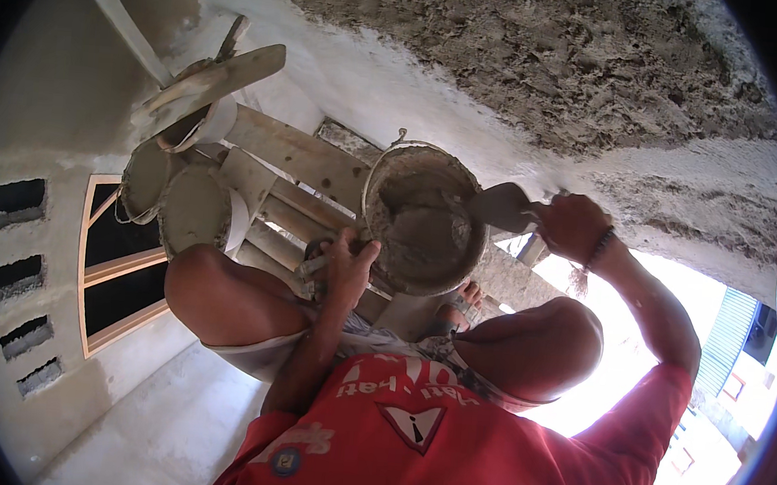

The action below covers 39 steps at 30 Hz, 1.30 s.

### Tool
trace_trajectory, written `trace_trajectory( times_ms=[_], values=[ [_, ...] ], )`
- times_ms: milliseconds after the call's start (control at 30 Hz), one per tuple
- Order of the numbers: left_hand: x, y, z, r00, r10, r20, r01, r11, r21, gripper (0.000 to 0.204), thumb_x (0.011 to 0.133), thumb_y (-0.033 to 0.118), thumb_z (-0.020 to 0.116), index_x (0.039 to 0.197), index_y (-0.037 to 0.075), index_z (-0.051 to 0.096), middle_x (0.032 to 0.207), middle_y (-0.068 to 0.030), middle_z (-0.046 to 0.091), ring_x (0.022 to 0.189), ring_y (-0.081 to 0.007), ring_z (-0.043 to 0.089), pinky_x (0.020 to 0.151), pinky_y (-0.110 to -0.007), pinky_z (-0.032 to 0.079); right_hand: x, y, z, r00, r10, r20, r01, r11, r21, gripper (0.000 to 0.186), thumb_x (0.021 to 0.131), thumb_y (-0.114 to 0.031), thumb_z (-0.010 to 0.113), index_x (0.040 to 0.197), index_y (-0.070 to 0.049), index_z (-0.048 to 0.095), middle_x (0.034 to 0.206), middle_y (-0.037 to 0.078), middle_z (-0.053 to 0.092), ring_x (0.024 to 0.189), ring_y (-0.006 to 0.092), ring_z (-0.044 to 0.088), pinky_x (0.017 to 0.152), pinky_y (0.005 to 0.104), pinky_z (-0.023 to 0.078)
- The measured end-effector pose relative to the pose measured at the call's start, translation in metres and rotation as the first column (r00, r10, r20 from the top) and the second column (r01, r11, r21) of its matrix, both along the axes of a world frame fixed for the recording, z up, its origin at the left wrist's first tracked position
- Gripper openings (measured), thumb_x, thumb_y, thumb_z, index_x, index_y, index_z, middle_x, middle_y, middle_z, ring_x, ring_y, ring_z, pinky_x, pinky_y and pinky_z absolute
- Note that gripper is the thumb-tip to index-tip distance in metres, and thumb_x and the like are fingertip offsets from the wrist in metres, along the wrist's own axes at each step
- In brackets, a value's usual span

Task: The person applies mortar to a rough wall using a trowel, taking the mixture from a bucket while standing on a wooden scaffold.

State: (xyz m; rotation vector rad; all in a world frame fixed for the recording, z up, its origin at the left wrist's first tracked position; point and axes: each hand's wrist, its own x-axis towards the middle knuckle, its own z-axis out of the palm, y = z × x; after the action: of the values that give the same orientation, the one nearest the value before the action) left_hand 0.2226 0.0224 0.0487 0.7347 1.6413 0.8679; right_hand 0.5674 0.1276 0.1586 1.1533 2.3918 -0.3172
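My right hand (570, 224) grips a trowel (499, 205) by its handle, its blade over the right rim of a bucket (414, 262) holding wet grey mortar. The bucket stands on wooden planks between my bent knees, with its wire handle up at the back. At the bucket's left side, my left hand (343, 266) has curled fingers around a grey, mortar-coated object (313, 269); I cannot make out what it is.
More mortar-filled buckets (195, 206) sit left on the planks (291, 150), below a mortar-smeared board (224, 78). Beyond are a wall with square holes (17, 275) and a timber-framed window (121, 260). A roughly plastered surface (546, 55) runs overhead. Bright open space shows at right.
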Motion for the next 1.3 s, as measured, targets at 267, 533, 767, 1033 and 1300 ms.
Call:
trace_trajectory(
  times_ms=[267,533,767,1033,1300],
  values=[
    [0.005,0.004,0.020,0.990,-0.125,-0.066,0.124,0.992,-0.016,0.031,0.083,0.017,0.068,0.102,-0.003,0.054,0.087,-0.0090,0.061,0.066,-0.0147,0.055,0.059,-0.032,0.047,-0.050,-0.035,-0.122,0.953,-0.055,-0.299,-0.036,0.956,-0.291,0.033,0.088,-0.038,0.058,0.107,-0.012,0.063,0.081,0.016,0.068,0.081,0.0371,0.067,0.073,0.0473,0.055],
    [-0.006,-0.001,-0.005,0.986,-0.101,-0.130,0.107,0.993,0.039,0.031,0.083,0.019,0.068,0.103,-0.001,0.056,0.088,-0.0110,0.062,0.079,-0.0193,0.056,0.073,-0.034,0.046,-0.026,-0.055,-0.115,0.781,-0.333,-0.528,0.212,0.937,-0.277,0.039,0.088,-0.041,0.060,0.113,-0.013,0.063,0.081,0.016,0.068,0.074,0.0362,0.067,0.068,0.0477,0.055],
    [-0.002,0.009,0.005,0.978,-0.185,-0.095,0.189,0.981,0.033,0.034,0.083,0.022,0.069,0.104,-0.001,0.057,0.093,-0.0109,0.062,0.078,-0.0203,0.057,0.073,-0.035,0.047,-0.005,-0.058,-0.105,0.788,-0.255,-0.560,0.217,0.967,-0.136,0.034,0.087,-0.041,0.060,0.109,-0.014,0.063,0.076,0.016,0.066,0.070,0.0360,0.066,0.063,0.0473,0.055],
    [0.003,0.004,0.002,0.989,-0.146,0.018,0.146,0.989,-0.027,0.039,0.082,0.019,0.068,0.113,0.001,0.053,0.097,-0.0085,0.059,0.072,-0.0160,0.057,0.044,-0.027,0.047,0.023,-0.038,0.030,0.703,-0.272,-0.657,0.256,0.959,-0.123,0.028,0.080,-0.023,0.072,0.099,-0.006,0.061,0.077,0.012,0.065,0.072,0.0340,0.064,0.063,0.0417,0.051],
    [0.015,0.018,0.017,0.994,-0.111,-0.004,0.111,0.992,-0.063,0.038,0.081,0.017,0.068,0.114,0.003,0.053,0.097,-0.0062,0.058,0.066,-0.0136,0.055,0.041,-0.025,0.046,0.047,-0.024,0.215,0.777,-0.061,-0.626,0.138,0.988,0.076,0.028,0.074,-0.013,0.073,0.095,-0.001,0.058,0.095,0.012,0.060,0.081,0.0283,0.064,0.068,0.0373,0.053]
  ],
)
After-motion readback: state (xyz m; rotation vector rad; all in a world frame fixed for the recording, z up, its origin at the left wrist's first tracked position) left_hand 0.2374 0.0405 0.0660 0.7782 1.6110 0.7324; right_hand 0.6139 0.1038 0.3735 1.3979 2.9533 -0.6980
